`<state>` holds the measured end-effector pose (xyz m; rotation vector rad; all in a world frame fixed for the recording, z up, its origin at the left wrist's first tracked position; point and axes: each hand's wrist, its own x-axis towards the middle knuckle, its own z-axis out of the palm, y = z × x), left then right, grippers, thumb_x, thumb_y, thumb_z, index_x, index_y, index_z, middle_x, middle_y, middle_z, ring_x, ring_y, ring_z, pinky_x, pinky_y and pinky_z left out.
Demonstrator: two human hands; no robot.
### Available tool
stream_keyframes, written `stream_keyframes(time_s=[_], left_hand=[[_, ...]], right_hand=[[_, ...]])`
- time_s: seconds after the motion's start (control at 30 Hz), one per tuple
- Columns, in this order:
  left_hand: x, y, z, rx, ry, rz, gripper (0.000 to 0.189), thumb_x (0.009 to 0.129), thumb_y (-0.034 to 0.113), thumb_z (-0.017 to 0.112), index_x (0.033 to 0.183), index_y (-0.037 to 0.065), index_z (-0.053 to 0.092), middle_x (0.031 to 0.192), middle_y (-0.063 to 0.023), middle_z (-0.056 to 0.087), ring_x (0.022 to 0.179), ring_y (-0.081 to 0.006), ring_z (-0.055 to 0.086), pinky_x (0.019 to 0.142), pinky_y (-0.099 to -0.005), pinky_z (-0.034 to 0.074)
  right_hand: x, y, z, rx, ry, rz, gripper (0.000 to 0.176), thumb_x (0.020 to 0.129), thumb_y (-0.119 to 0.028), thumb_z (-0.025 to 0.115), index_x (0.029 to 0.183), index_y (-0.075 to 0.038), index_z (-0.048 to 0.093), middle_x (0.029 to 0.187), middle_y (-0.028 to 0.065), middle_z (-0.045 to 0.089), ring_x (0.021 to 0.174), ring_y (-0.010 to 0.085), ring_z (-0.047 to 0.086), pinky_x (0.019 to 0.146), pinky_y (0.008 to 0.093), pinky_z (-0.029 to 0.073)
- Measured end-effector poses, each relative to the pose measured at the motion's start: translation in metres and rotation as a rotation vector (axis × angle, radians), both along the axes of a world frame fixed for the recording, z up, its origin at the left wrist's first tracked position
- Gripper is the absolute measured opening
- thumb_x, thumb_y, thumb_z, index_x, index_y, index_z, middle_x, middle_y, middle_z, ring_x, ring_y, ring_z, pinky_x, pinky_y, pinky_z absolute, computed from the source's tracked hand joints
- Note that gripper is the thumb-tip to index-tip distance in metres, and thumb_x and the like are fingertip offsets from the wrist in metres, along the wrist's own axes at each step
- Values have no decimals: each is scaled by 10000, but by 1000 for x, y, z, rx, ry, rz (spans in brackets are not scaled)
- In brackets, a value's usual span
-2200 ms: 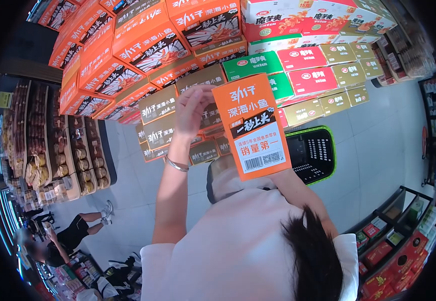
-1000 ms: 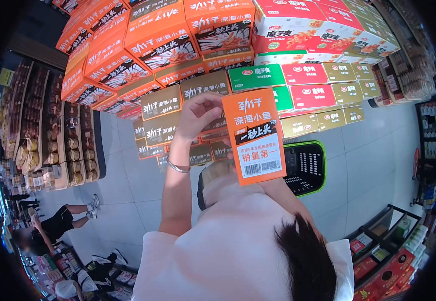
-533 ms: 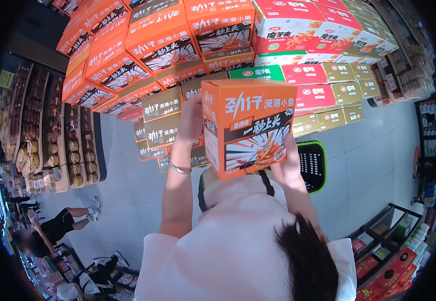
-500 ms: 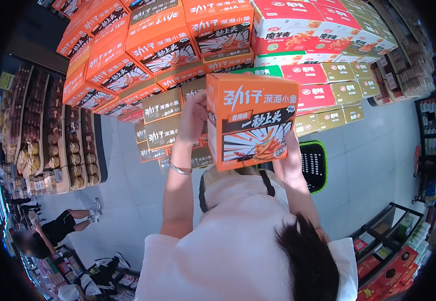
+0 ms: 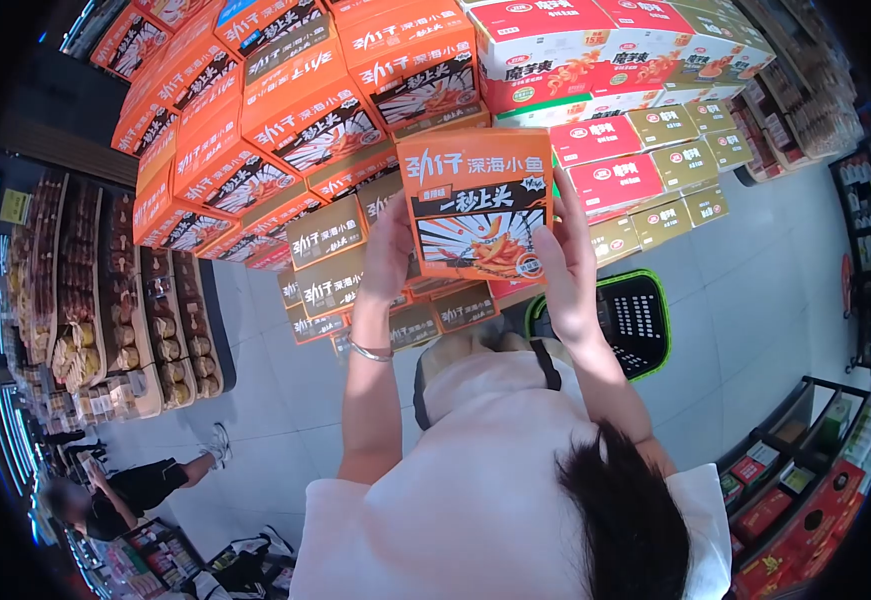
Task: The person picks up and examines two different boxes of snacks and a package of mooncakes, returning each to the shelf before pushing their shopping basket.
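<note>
Left of the orange box [image 5: 475,215], brown boxes [image 5: 327,232] sit stacked. The left hand [image 5: 387,248] clasps the box's left side, fingers partly curled. The box lies between both hands, neither clearly nearer; its long axis cannot be told. The right hand [image 5: 569,268] grips its right edge, thumb across the front. Right of the box and lower in view is a black basket [image 5: 645,318].

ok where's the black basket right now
The black basket is right of centre in the head view, partly behind the right hand and just below the gold boxes.
</note>
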<state>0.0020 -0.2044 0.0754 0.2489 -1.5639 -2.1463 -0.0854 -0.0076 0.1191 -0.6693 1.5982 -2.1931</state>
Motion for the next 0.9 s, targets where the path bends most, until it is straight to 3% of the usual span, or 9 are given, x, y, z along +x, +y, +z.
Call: stream_keyframes(time_s=[0.23,0.37,0.5,0.57,0.67,0.73,0.77,0.83,0.9], left_hand=[[8,-7,-7,-111,-66,-101,649,1012,492,339,1404,-24,381,1256,-109,592,1113,-164,597,945,-312,473],[7,-5,-5,-50,-60,-133,617,1024,465,326,1399,-21,387,1258,-101,591,1120,-165,596,946,-320,478],[4,-4,-8,-13,-52,-70,588,1035,457,283,1386,3,410,1275,-90,588,1120,-185,601,938,-335,490],[5,-10,-21,148,-73,-80,596,1033,485,247,1369,29,433,1300,-81,577,1152,-206,589,954,-354,493],[6,-6,-5,219,-120,-76,668,1007,561,223,1432,63,357,1389,-108,502,1240,-237,531,1041,-402,447],[8,-6,-2,243,-174,-36,691,998,585,208,1430,67,360,1381,-113,509,1242,-245,530,1027,-410,467],[9,-7,-4,306,-99,-72,680,999,582,224,1419,69,377,1375,-103,517,1239,-236,531,1020,-399,468],[11,-13,-9,371,-24,-172,689,990,600,238,1435,89,364,1391,-96,503,1248,-232,523,1024,-398,461],[9,-15,-12,404,-29,-190,694,987,604,237,1438,91,360,1390,-98,504,1248,-237,523,1029,-403,458]], right_hand=[[3,-3,5,-6,48,-1,620,937,-6,519,1493,-3,246,1425,143,386,1330,187,369,1082,326,316],[0,-3,8,83,107,-22,620,938,-30,530,1490,1,250,1400,163,405,1299,213,403,1067,329,331],[-1,-5,11,205,366,-74,594,941,-74,525,1477,6,281,1346,196,438,1235,244,452,1038,340,356],[3,-5,17,232,412,-52,584,943,-85,520,1473,6,292,1329,206,447,1210,254,468,1025,345,369],[11,-6,22,173,535,19,566,948,-81,495,1473,1,301,1321,210,455,1199,264,481,993,351,401],[15,-7,22,209,655,40,581,936,-64,512,1472,7,300,1338,212,450,1180,268,496,958,353,430],[18,-8,24,208,651,38,581,936,-64,512,1472,7,300,1338,212,450,1180,268,496,958,353,430],[26,-9,29,20,287,95,596,918,-41,535,1466,17,307,1359,208,448,1178,265,500,944,348,439],[27,-6,30,32,296,116,599,912,-31,542,1463,21,311,1366,205,448,1179,261,500,942,342,439]])
